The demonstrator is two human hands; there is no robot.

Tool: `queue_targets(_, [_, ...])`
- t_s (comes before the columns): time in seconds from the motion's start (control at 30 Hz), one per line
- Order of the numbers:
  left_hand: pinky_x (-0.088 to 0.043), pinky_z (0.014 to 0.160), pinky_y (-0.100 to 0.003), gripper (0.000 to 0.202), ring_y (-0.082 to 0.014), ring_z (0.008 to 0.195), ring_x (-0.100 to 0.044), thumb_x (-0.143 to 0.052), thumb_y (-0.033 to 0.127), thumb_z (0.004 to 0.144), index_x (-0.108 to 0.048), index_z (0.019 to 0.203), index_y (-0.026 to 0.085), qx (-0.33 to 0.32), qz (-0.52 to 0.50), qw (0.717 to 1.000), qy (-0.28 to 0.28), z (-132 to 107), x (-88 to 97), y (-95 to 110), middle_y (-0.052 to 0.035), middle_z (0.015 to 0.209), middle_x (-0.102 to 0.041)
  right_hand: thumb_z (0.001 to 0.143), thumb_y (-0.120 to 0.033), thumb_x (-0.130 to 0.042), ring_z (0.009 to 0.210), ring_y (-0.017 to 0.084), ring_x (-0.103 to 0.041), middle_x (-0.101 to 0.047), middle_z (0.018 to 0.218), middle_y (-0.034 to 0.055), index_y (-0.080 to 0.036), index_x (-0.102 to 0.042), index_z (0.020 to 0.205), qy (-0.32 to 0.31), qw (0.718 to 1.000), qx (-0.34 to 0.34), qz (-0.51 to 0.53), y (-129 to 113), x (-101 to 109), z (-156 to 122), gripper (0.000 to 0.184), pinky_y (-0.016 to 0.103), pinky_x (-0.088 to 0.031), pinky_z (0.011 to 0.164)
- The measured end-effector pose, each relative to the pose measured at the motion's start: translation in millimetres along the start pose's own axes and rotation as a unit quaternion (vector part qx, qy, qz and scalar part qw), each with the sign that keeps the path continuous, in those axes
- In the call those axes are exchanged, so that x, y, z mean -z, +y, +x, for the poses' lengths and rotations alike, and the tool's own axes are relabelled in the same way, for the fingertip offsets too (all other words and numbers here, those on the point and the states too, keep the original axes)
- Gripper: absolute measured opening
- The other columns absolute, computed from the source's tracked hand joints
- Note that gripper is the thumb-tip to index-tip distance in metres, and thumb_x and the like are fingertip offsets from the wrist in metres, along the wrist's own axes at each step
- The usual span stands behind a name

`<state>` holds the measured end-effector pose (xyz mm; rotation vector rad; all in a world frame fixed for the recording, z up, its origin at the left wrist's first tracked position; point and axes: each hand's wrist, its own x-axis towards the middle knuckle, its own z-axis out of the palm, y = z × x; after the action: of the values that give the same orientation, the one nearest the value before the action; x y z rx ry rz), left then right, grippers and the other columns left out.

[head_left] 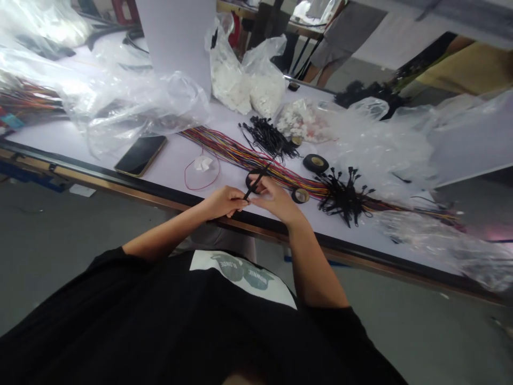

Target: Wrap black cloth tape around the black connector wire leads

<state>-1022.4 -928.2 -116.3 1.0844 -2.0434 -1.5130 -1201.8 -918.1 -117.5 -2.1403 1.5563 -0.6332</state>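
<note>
My left hand (226,202) is closed in a pinch near the table's front edge, on the lower end of a thin black cable (257,182) that slants up and to the right. My right hand (276,200) is beside it, with its fingers curled through a roll of black tape (250,182) next to the cable. Exactly how tape and cable touch is hidden by the fingers. Just beyond both hands runs a long bundle of coloured wires (236,153). Another small tape roll (300,195) lies to the right of my right hand.
Black cables with connectors lie in a pile (268,136) and a cluster (347,197). A larger black tape roll (315,163) sits between them. To the left are a phone (141,155), a red wire loop (202,189) and plastic bags (140,104). White-filled bags (230,80) stand behind.
</note>
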Motion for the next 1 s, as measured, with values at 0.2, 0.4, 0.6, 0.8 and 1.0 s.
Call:
queue_targets(0.2, [-0.045, 0.064, -0.025, 0.021, -0.0186, 0.073, -0.066, -0.047, 0.021, 0.086, -0.065, 0.082, 0.01, -0.063, 0.281, 0.957, 0.021, 5, -13.9, 5, -0.0104, 0.08, -0.071, 0.072, -0.041, -0.061, 0.057, 0.011, -0.047, -0.052, 0.055, -0.0042, -0.02, -0.051, 0.056, 0.167, 0.964, -0.133, 0.159, -19, -13, -23, 0.028, 0.026, -0.038, 0.06])
queue_targets(0.4, [-0.05, 0.067, -0.03, 0.034, -0.0252, 0.083, -0.07, -0.033, 0.01, 0.089, -0.06, 0.109, 0.004, -0.091, 0.481, 0.872, 0.013, 8, -45.8, 15, -0.0192, 0.089, -0.069, 0.069, -0.049, -0.061, 0.049, 0.009, -0.036, -0.04, 0.047, -0.0067, -0.022, -0.039, 0.05, 0.264, 0.931, -0.187, 0.17, -18, -17, -33, 0.04, 0.026, -0.033, 0.052])
queue_targets(0.6, [-0.049, 0.079, -0.027, 0.042, -0.0221, 0.098, -0.066, -0.046, 0.034, 0.089, -0.053, 0.125, 0.014, -0.09, 0.368, 0.926, 0.001, 43, -10.5, 32, -0.0113, 0.108, -0.069, 0.064, -0.047, -0.065, 0.059, 0.018, -0.051, -0.051, 0.054, 0.0, -0.022, -0.048, 0.05, 0.239, 0.924, -0.296, -0.049, 37, 68, -54, 0.033, 0.033, -0.041, 0.061])
queue_targets(0.8, [-0.043, 0.092, -0.03, 0.033, -0.0227, 0.111, -0.058, -0.04, 0.021, 0.087, -0.065, 0.109, 0.017, 0.013, 0.419, 0.9, 0.118, 132, 45.9, 19, -0.0092, 0.117, -0.065, 0.068, -0.046, -0.061, 0.092, 0.038, -0.059, -0.065, 0.095, 0.0196, -0.014, -0.065, 0.096, 0.219, 0.826, -0.459, -0.244, 94, 114, -73, 0.042, 0.051, -0.044, 0.073])
queue_targets(1.0, [-0.043, 0.088, -0.031, 0.023, -0.0266, 0.104, -0.058, -0.064, 0.021, 0.07, -0.071, 0.091, 0.015, 0.012, 0.425, 0.901, 0.085, 162, 50.6, 2, -0.0118, 0.103, -0.069, 0.073, -0.039, -0.053, 0.089, 0.028, -0.059, -0.066, 0.099, 0.0149, -0.016, -0.064, 0.105, 0.231, 0.911, -0.294, -0.173, 96, 71, -70, 0.04, 0.043, -0.046, 0.078])
